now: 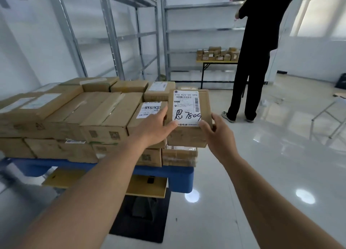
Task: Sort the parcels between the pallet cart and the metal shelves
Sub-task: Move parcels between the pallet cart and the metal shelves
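The labelled parcel is pinched at both sides by left hand and right hand, fingers curled round it, label up, probably for reading.

Parcel stockroom; metal shelves, stacked cartons

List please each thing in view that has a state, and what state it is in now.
labelled parcel: gripped at its near corners by both hands, label up
left hand: holds the parcel's left edge
right hand: holds its right corner
pallet cart: loaded with stacked boxes
metal shelves: mostly bare
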`<state>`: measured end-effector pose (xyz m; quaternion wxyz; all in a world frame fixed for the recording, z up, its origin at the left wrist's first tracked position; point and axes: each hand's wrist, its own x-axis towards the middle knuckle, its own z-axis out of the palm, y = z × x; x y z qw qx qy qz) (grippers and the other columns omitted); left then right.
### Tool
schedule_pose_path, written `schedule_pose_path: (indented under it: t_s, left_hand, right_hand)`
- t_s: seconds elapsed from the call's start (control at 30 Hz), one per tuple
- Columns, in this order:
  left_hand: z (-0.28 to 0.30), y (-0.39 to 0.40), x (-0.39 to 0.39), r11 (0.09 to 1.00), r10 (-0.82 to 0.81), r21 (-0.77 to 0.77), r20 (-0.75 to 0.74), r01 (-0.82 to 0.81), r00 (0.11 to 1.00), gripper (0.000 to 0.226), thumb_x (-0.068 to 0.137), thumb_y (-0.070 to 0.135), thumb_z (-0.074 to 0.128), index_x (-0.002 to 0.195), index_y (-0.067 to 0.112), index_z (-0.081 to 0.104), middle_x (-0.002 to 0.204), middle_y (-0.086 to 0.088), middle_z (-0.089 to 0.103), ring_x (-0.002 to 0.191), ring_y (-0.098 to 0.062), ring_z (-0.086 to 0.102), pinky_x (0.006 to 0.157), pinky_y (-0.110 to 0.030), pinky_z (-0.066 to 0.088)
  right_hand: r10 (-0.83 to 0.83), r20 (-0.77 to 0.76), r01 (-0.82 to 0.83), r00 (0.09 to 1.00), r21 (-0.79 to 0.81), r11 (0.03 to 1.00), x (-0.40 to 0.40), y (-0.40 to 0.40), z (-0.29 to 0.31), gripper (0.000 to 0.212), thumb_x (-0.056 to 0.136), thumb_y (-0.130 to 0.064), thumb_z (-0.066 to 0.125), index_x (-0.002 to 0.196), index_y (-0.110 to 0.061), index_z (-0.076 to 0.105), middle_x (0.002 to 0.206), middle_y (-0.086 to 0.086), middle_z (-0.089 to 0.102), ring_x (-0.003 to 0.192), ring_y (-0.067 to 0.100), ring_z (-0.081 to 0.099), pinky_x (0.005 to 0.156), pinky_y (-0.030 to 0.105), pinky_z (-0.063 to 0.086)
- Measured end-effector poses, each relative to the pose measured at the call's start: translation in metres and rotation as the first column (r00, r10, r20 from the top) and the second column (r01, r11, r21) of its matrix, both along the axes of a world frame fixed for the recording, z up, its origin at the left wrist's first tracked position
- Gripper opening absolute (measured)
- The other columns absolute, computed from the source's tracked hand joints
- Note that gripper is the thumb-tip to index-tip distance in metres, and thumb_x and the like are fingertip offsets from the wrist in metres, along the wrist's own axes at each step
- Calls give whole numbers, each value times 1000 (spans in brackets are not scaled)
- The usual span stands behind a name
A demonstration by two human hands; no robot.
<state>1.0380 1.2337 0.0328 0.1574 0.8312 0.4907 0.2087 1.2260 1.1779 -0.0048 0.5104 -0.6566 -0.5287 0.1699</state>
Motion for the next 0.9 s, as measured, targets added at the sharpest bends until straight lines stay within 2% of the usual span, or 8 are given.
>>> schedule_pose_path:
  t_s: [0.2, 0.3, 0.43, 0.57, 0.7, 0.77, 0.83, 0.9]
  left_hand:
    - [-11, 36, 2, 997, 35, -59, -121, -42, 992, 72, 93, 58, 36, 150, 25, 9, 149, -6, 36, 126, -23, 45, 87, -30, 36]
    - [-12, 50, 3, 994, 41, -94, -128, -53, 991, 71, 93, 58, 36, 150, 26, 10, 150, -8, 34, 128, -25, 43, 87, -30, 34]
    - [-16, 54, 2, 999, 22, 30, -223, -16, 975, 62, 94, 51, 39, 147, 22, 25, 151, -3, 27, 136, -23, 29, 104, -40, 31]
    - [-21, 55, -2, 996, 17, 90, -316, 13, 949, 63, 94, 55, 35, 147, 22, 25, 151, 1, 31, 137, -24, 26, 105, -42, 30]
    - [-21, 55, -4, 995, 7, 99, -299, 24, 954, 69, 89, 56, 46, 146, 24, 25, 149, 1, 34, 135, -23, 28, 104, -39, 31]
    - [-21, 55, -6, 994, 5, 104, -279, 25, 960, 71, 88, 55, 49, 147, 23, 25, 151, 0, 31, 136, -22, 26, 106, -39, 28]
    - [-22, 56, -9, 993, 7, 115, -272, 25, 962, 73, 88, 55, 49, 148, 24, 22, 153, 1, 26, 139, -22, 23, 109, -40, 25]
    - [-25, 56, -12, 994, 2, 105, -273, 27, 962, 72, 89, 54, 50, 148, 27, 19, 154, 3, 24, 140, -21, 21, 111, -40, 23]
  right_hand:
    - [-19, 21, 20, 1000, -76, 997, -1, 28, -13, 41, 92, -40, 50, 129, -21, 51, 101, 1, 66, 80, 15, 60, 53, 21, 38]
    - [-25, 41, 31, 999, -130, 991, -1, 42, -13, 44, 94, -40, 48, 132, -18, 49, 105, 4, 66, 86, 19, 59, 61, 28, 40]
    - [34, 98, -11, 995, -225, 974, -1, 55, -16, 46, 95, -42, 45, 134, -18, 47, 108, 3, 63, 92, 22, 58, 71, 33, 45]
    - [60, 78, -38, 995, -255, 966, 1, 58, -19, 47, 97, -44, 41, 134, -16, 46, 106, 2, 61, 90, 21, 58, 70, 35, 48]
    - [186, -76, -199, 980, -223, 954, 8, 53, -22, 52, 93, -47, 52, 136, -20, 42, 117, 1, 62, 94, 15, 61, 68, 25, 49]
    - [236, -230, -290, 944, -237, 927, 15, 50, -30, 67, 87, -43, 64, 143, -21, 34, 132, 2, 56, 110, 17, 58, 81, 28, 51]
    - [219, -315, -312, 924, -288, 905, 21, 50, -42, 84, 82, -33, 72, 149, -20, 23, 143, 7, 46, 127, 23, 48, 102, 42, 43]
    - [208, -298, -303, 932, -323, 897, 22, 51, -54, 83, 82, -22, 73, 149, -22, 24, 137, 8, 51, 126, 22, 48, 103, 39, 43]
